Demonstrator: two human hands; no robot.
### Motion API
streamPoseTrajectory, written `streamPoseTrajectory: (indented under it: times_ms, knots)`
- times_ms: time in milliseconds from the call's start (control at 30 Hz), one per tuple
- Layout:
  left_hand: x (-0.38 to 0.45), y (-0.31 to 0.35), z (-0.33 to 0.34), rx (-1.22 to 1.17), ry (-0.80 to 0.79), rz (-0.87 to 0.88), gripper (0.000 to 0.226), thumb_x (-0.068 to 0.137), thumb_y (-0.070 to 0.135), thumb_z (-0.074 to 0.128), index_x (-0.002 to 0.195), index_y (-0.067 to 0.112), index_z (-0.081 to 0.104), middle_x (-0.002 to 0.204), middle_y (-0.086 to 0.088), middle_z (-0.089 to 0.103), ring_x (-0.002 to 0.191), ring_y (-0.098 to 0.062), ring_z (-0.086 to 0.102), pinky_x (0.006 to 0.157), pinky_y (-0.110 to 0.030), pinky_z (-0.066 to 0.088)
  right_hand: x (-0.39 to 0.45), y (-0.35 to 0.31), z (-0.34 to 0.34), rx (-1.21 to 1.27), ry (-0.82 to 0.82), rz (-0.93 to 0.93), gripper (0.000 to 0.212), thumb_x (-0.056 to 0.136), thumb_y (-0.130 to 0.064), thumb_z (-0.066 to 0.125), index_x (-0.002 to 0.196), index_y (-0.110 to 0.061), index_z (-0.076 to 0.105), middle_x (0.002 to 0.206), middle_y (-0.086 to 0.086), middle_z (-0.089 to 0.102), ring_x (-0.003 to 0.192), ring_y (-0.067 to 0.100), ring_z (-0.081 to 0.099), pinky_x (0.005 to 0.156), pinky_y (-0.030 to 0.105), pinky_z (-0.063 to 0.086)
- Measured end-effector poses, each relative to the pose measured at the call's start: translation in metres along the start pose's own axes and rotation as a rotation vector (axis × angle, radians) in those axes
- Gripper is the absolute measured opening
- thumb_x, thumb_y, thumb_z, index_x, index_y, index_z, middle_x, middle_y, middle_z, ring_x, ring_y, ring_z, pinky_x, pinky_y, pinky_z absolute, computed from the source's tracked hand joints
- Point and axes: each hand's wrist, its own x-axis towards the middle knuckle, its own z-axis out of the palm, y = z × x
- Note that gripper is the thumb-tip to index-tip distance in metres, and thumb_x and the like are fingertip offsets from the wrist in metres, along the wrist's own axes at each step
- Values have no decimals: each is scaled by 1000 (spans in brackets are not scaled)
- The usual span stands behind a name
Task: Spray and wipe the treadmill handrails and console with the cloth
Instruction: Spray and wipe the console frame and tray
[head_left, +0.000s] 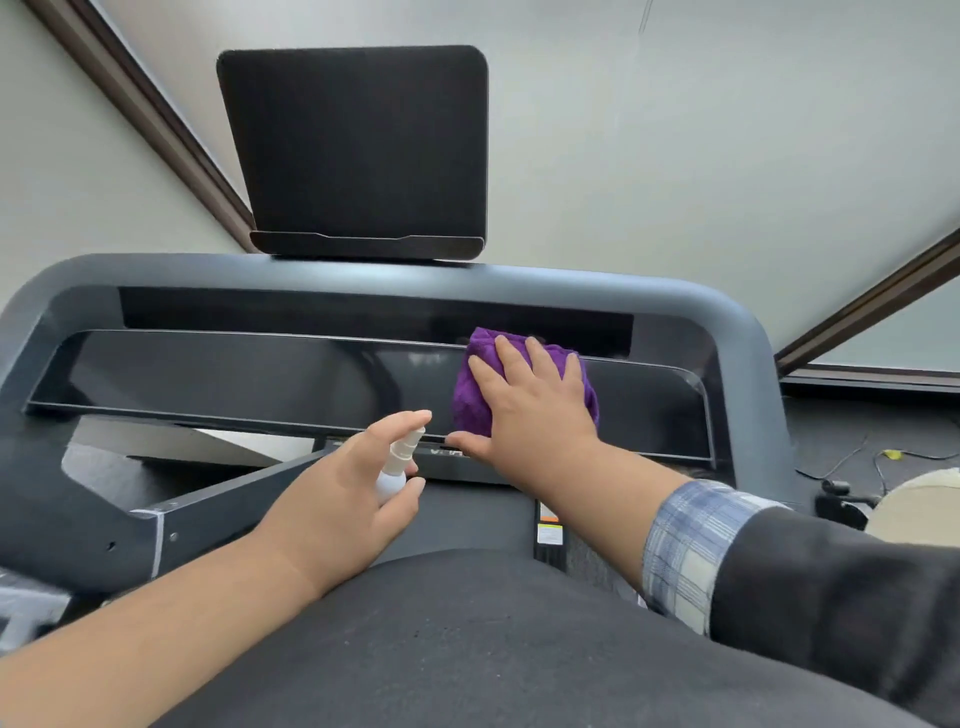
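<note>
Right hand (530, 410) is pressing flat, fingers spread, pinning the cloth (470, 395) against the console (260, 379) panel for full contact. At eight o'clock, left hand (348, 499) is gripping the sprayer (397, 467), nozzle aiming forward, ready.

Exercise room: treadmill console (311, 379), plain walls (727, 156)

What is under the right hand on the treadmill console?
Under the right hand lies a bunched purple cloth, pressed against the glossy black console panel. The part of the panel beneath the cloth is covered and cannot be seen.
</note>
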Motion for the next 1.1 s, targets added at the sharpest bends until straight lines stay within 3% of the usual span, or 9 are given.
streamPoseTrajectory:
  times_ms: [100, 167, 267, 367, 467, 567, 700, 867, 1100]
  knots:
    - [-3, 0, -5, -6, 28, -27, 80, 88, 22, 70, 125, 77, 26, 98, 26, 62, 89, 1, 61, 82, -23, 47, -15, 27, 0, -3, 25, -21, 87, 79, -84, 28, 153, -37, 24, 165, 1, 21, 150, 32, 13, 115, 66, 15]
    - [-7, -3, -8, -10, 44, -48, 78, 89, 22, 70, 127, 75, 26, 100, 24, 64, 95, -2, 63, 86, -29, 50, -31, 55, 0, 6, 48, 69, 81, 81, -80, 29, 151, -41, 29, 163, -1, 25, 150, 31, 16, 115, 66, 15]
    - [-13, -10, -11, -15, 60, -56, 78, 88, 22, 69, 126, 76, 27, 99, 26, 63, 94, 0, 62, 82, -25, 47, -57, 92, 0, 6, 74, 207, 74, 83, -75, 32, 149, -42, 36, 162, 0, 30, 149, 32, 19, 114, 67, 17]
    - [-16, -17, -10, -25, 54, -56, 79, 88, 22, 70, 125, 77, 26, 97, 25, 64, 91, 2, 60, 82, -21, 45, -62, 97, -1, -1, 75, 231, 72, 83, -70, 32, 147, -39, 42, 160, 3, 33, 146, 36, 22, 114, 66, 21]
    - [-15, -22, -7, -12, 48, -62, 79, 89, 24, 69, 123, 79, 23, 98, 26, 63, 96, 6, 58, 80, -5, 37, -49, 76, -3, 0, 78, 258, 75, 82, -71, 28, 149, -39, 39, 161, 4, 30, 147, 34, 22, 115, 64, 20]
    - [-15, -24, -5, -22, 35, -58, 76, 89, 26, 67, 125, 77, 24, 106, 35, 55, 96, 8, 55, 79, 0, 35, -31, 42, -2, 5, 75, 207, 78, 82, -74, 26, 151, -38, 34, 162, 4, 27, 148, 33, 19, 116, 64, 18]
    - [-24, -35, -9, -11, 37, -76, 75, 89, 29, 66, 128, 76, 21, 97, 30, 58, 93, 6, 55, 77, -5, 36, -5, -4, 1, -12, 64, 132, 77, 84, -74, 29, 151, -37, 32, 162, 5, 27, 148, 34, 19, 115, 64, 18]
    - [-43, -57, -23, -41, 78, -139, 71, 90, 36, 61, 128, 77, 18, 100, 23, 59, 93, 3, 55, 79, -11, 38, 19, -47, 2, -22, 60, 83, 77, 85, -74, 29, 152, -37, 30, 163, 5, 26, 149, 35, 18, 115, 64, 18]
    - [-79, -103, -60, -68, 170, -221, 69, 91, 33, 63, 131, 71, 22, 99, 27, 57, 95, 2, 55, 86, -25, 45, 51, -119, 1, -39, 54, 39, 76, 85, -72, 28, 151, -36, 32, 162, 4, 28, 147, 34, 22, 115, 62, 21]
